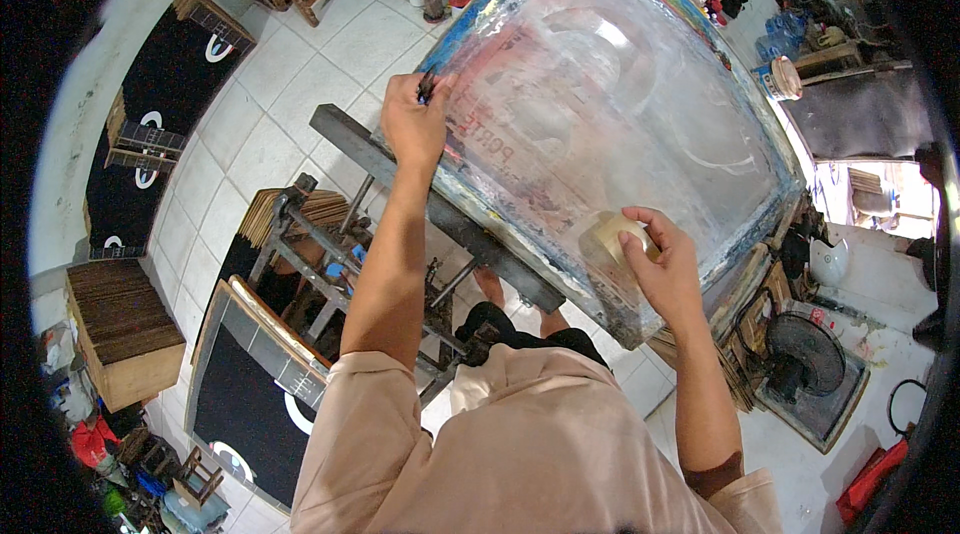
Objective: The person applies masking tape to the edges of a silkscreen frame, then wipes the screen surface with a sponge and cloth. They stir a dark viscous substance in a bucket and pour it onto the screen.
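We seem to be taping the near side of a paint-stained, blue-edged translucent framed screen [715,119]; next probably calls for pressing tape flat. Our left hand [412,129], arm extended, pinches a small black object [426,88] by the left edge; our right hand [668,269], elbow bent, curls partly open fingers round a pale-yellow tape roll [608,232] near the near corner.

Frame [468,30] — blue/wht. smears; tape [609,232] — pale yel.

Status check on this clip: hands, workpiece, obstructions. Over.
Left hand pinching small dark object, frame's left side. Right hand gripping pale tape roll, near side. Paint-smeared screen-printing frame before the person. Black fan off right, apart from both hands.
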A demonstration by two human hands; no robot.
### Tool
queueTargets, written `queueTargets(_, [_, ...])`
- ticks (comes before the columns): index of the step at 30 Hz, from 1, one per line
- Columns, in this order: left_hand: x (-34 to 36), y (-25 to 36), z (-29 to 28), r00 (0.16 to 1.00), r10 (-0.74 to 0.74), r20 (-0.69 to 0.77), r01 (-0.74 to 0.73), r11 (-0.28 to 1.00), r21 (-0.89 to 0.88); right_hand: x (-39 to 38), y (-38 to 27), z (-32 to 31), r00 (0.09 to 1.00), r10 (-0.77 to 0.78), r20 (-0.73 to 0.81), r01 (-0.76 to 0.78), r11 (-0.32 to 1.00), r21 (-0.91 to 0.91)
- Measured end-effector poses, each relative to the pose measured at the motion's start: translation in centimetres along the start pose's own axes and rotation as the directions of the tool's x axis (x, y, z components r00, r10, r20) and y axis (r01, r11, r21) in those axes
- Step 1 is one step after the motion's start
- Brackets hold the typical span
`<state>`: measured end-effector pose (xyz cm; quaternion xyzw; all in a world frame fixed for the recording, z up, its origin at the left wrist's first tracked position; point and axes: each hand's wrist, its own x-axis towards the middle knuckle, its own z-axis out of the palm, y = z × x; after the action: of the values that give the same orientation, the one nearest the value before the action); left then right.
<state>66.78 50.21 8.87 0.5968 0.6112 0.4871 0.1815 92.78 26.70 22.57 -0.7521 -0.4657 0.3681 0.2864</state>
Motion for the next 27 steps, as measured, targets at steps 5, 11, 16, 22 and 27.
queueTargets(5, [0.06, 0.01, -0.13, 1.0, -0.012, 0.019, 0.012, 1.0, 0.004, 0.05, 0.08, 0.0, 1.0, -0.014, -0.007, 0.014, 0.998, 0.053])
queueTargets(11, [-0.02, 0.2, 0.0, 1.0, -0.031, 0.005, 0.031, 0.999, -0.031, 0.22, 0.04, -0.04, 1.0, -0.023, 0.001, 0.023, 1.0, 0.004])
queueTargets(16, [0.0, 0.27, -0.14, 1.0, -0.019, 0.009, 0.019, 1.0, -0.024, 0.12, -0.39, -0.3, 0.997, 0.058, 0.055, -0.058, 0.998, 0.0])
queueTargets(22, [0.02, 0.19, -0.24, 1.0, -0.011, 0.026, 0.011, 1.0, 0.0, 0.14, -0.58, -0.32, 0.997, 0.049, 0.054, -0.049, 0.999, -0.005])
queueTargets(27, [0.02, 0.06, -0.16, 0.999, -0.024, 0.035, 0.024, 1.0, -0.008, 0.16, -0.39, -0.3, 0.996, 0.066, 0.055, -0.066, 0.998, -0.011])
